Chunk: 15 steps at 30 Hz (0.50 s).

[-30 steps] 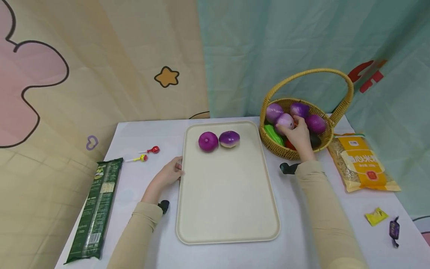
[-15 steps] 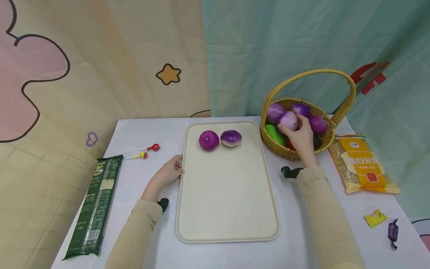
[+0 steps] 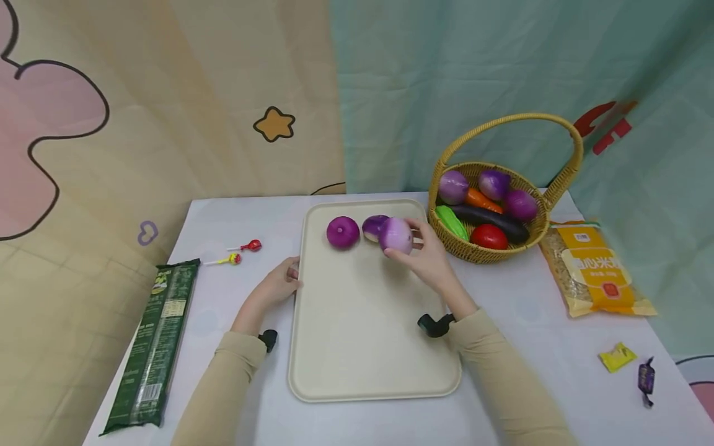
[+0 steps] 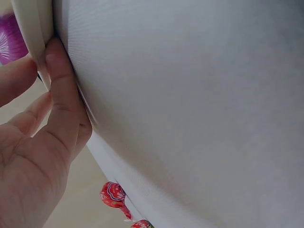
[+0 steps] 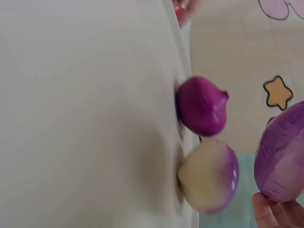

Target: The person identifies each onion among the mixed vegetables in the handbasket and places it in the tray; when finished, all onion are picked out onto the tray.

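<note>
My right hand (image 3: 432, 260) holds a pale purple onion (image 3: 395, 235) over the far part of the cream tray (image 3: 368, 334), fingers and thumb on either side of it. Behind it, partly covered in the head view, a purple-and-white turnip (image 3: 372, 227) lies on the tray beside a magenta onion (image 3: 343, 233). In the right wrist view the held onion appears at the right edge, apart from these two. My left hand (image 3: 276, 286) grips the tray's left rim; the left wrist view shows the rim between thumb and fingers (image 4: 61, 85).
A wicker basket (image 3: 465, 251) at the back right contains several vegetables, including an eggplant (image 3: 488, 222) and a tomato (image 3: 489, 236). Right of it lies a grain bag (image 3: 608, 272), with two wrapped candies (image 3: 617, 357) nearer. Two lollipops (image 3: 253, 245) and a green packet (image 3: 156, 347) lie left.
My right hand has taken the pale purple onion out of the basket and moved left over the tray. The eggplant and carrot now show in the basket. My left hand stays at the tray's rim.
</note>
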Motion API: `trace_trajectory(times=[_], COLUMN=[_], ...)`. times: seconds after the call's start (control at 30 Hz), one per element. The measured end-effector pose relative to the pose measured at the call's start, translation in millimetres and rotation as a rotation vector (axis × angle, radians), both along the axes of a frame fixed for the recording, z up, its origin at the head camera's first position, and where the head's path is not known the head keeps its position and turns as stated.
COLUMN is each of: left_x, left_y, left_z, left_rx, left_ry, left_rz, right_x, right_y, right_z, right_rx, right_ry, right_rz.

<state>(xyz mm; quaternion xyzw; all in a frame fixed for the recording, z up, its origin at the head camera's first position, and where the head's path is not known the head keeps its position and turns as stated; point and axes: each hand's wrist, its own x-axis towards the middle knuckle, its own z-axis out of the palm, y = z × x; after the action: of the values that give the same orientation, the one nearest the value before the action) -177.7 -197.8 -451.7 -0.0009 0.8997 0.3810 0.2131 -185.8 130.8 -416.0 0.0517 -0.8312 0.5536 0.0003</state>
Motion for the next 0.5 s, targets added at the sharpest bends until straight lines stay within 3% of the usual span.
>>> trace_trajectory(times=[0.2, 0.5], left_x=[1.5, 2.8], left_y=[2.3, 1.0], left_z=[-2.6, -3.8], left_rx=[0.009, 0.012], left_ry=[-0.02, -0.004], left_rz=[0.021, 0.021], right_x=[6.5, 7.0], right_y=[-48.5, -85.6], right_z=[-24.7, -46.0], right_rx=[0.011, 0.194], right_ry=[-0.011, -0.009], right_rz=[0.119, 0.231])
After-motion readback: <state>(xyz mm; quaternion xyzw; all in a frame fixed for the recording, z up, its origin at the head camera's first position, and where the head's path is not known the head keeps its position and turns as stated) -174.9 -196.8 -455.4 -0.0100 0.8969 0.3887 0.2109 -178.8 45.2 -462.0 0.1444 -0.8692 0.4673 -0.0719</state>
